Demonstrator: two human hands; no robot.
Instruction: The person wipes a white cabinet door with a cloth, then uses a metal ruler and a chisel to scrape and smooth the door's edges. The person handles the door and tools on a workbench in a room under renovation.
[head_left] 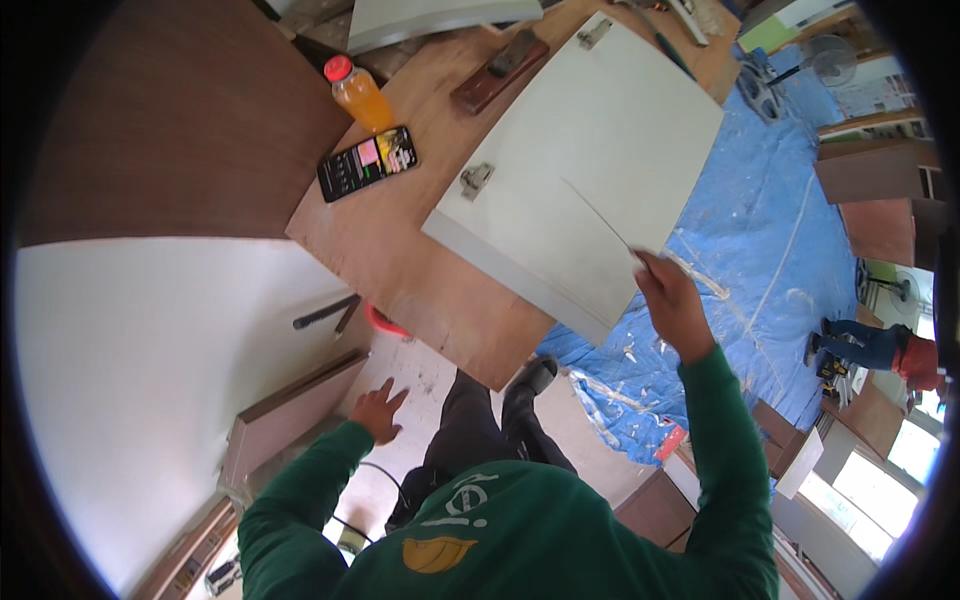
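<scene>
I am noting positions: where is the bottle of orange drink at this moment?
In the head view, the bottle is at upper left, on the wooden board, beside the phone and left of the white panel.

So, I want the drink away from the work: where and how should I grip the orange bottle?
Grip the orange bottle around its round body, below the red cap, probably from the right: it appears upright, with bare wooden board on that side, while the phone lies flat by its near side.
</scene>
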